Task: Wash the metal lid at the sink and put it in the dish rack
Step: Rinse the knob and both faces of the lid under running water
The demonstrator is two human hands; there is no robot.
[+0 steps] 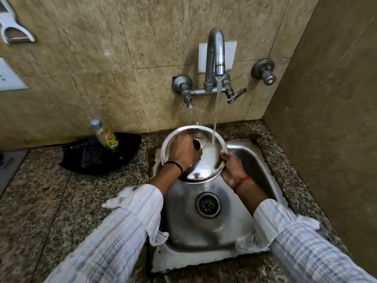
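Granite counter (51, 201); steel sink (240, 193); tiled wall (102, 58)

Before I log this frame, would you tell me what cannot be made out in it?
Head view:
- Dish rack: not in frame.
- Left hand lies over the metal lid near its dark knob; whether it holds a scrubber is hidden.
- Right hand grips the rim; its fingertips are behind the lid.
- Bottle label: too small to read fully.
- Wall fixture: cut off by the left edge.

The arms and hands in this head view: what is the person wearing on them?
Both arms wear white sleeves with thin blue stripes, cuffs loose and pushed back. The left hand has a black band at the wrist; the right hand has a red-orange thread.
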